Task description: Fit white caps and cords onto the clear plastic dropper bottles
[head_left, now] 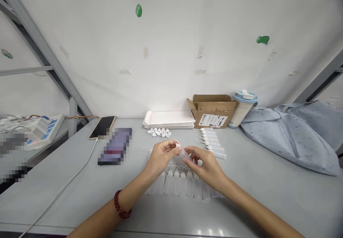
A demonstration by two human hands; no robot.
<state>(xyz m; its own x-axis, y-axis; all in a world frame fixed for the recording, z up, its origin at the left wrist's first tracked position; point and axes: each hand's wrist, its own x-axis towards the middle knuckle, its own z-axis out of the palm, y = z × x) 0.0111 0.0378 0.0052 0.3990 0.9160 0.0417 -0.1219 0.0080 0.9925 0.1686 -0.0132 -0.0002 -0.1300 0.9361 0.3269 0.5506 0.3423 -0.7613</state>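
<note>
My left hand (160,155) and my right hand (206,164) meet above the grey table (268,195). Between them they hold a small clear plastic bottle (184,154). The left fingers pinch its capped end and the right fingers grip its body. Directly below the hands lies a row of several clear bottles (182,182) with white caps, side by side. A pile of loose white caps (160,132) sits just beyond the hands. A second row of capped bottles (211,143) lies to the right of it.
A stack of white trays (168,120), an open cardboard box (213,114) and a lidded cup (242,109) stand along the wall. A phone (102,127) on a white cable, a dark blurred item (115,147) lie left. Blue cloth (292,134) covers the right side.
</note>
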